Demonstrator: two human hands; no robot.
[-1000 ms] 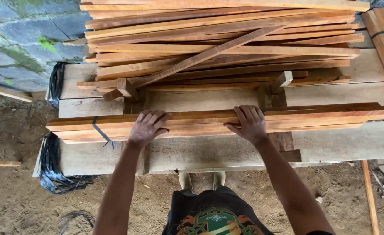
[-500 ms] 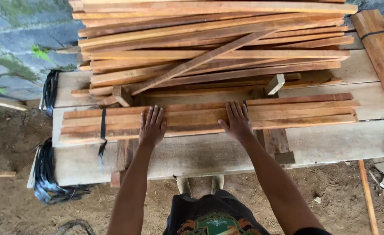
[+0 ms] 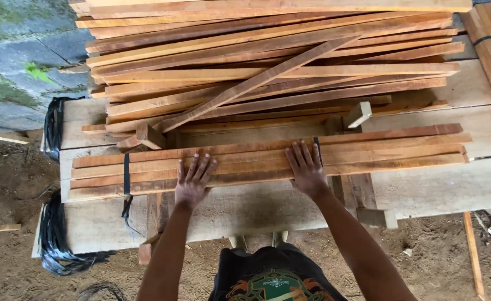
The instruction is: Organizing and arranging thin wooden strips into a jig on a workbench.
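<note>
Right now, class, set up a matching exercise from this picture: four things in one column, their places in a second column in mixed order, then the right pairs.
Things:
1. left hand
2. right hand
3. black strap
4. loose slat pile

Places:
A. wrapped round the bundle's left end
B. at the back of the bench, behind the bundle
C. flat on the bundle, near its middle
D. flat on the bundle, beside a second black band

Pairs: 1-C, 2-D, 3-A, 4-B
</note>
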